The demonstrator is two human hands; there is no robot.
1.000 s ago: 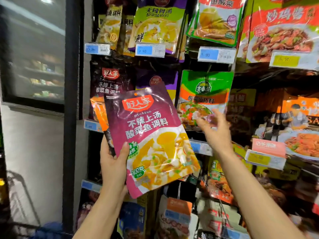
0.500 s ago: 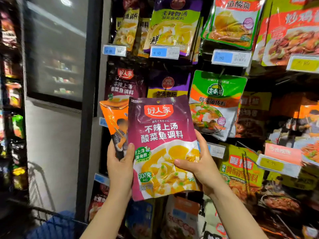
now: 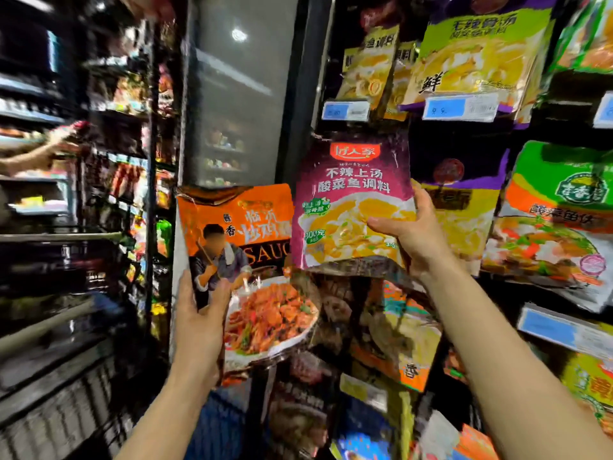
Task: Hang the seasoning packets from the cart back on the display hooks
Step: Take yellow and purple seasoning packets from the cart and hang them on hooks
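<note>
While hanging packets fill the display (image 3: 471,180) on the right and a dark glass door frame (image 3: 298,94) bounds it on the left, the only open room lies near, between the person's forearms. The purple packet (image 3: 355,200) is raised against the display just under a blue price tag (image 3: 345,111), its top edge close to that tag. The right hand (image 3: 414,234) holds the purple packet by its right edge, thumb across the front and fingers curled behind. Lower and to the left, the left hand (image 3: 199,323) grips an orange packet (image 3: 252,260) at its lower left corner, thumb on the front. The two packets overlap slightly at their adjoining edges.
</note>
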